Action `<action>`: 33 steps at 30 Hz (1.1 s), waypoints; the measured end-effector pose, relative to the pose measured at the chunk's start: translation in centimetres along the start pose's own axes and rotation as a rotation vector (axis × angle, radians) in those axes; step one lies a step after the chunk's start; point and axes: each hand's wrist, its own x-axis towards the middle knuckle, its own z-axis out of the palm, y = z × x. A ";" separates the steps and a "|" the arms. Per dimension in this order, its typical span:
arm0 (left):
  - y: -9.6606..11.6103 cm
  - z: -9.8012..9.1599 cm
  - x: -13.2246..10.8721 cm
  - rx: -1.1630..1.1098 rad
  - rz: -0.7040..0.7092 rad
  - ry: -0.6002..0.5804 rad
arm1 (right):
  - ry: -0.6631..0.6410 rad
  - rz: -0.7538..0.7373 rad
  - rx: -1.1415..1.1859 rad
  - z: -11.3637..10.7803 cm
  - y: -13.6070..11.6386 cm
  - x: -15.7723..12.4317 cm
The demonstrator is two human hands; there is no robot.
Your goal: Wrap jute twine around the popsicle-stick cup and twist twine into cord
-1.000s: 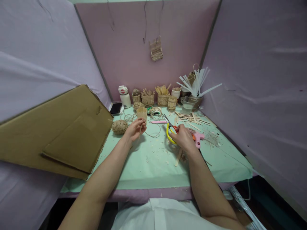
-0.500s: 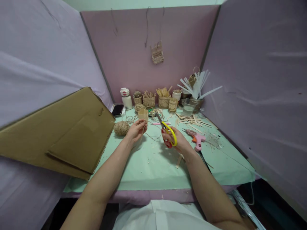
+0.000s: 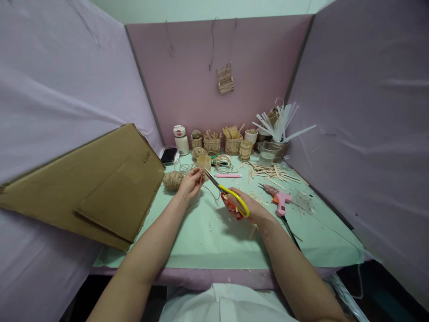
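My left hand (image 3: 193, 182) pinches a thin length of twine (image 3: 211, 192), part of which curves down to the right over the table. In my right hand (image 3: 246, 206) is a pair of scissors (image 3: 231, 197) with yellow and red handles. The blades point up and left, their tips close to the fingers of my left hand. Just behind those fingers stands a small pale wooden cup (image 3: 203, 162). A ball of twine (image 3: 173, 180) lies beside my left hand, on its left.
A pink glue gun (image 3: 280, 199) and loose wooden sticks (image 3: 273, 171) lie at the right. Along the back stand a white jar (image 3: 181, 142), stick-filled baskets (image 3: 233, 145) and a clear cup (image 3: 267, 154). A cardboard sheet (image 3: 100, 192) leans at the left. A pink pen (image 3: 228, 176) lies mid-table.
The scissors have moved left, bringing their tips to the fingers of my left hand. My left hand keeps its pinch on the twine. The whole view has shifted slightly.
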 end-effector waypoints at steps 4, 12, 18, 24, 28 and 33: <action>-0.1 0.3 -0.2 0.016 -0.033 -0.032 | 0.011 -0.001 -0.021 0.0 0.3 0.1; -0.9 0.5 -0.6 0.097 -0.086 -0.066 | 0.078 -0.017 -0.003 0.3 0.2 0.2; -1.2 0.5 -0.7 0.126 -0.105 -0.076 | 0.131 -0.012 -0.033 0.5 0.4 0.6; -1.0 0.5 -0.8 0.139 -0.151 -0.111 | 0.149 -0.019 -0.064 0.5 0.5 0.8; -0.9 0.5 -0.7 0.154 -0.171 -0.110 | 0.174 -0.012 -0.091 0.4 0.6 0.8; -0.9 0.4 -0.7 0.158 -0.177 -0.113 | 0.175 -0.001 -0.116 0.4 0.6 0.6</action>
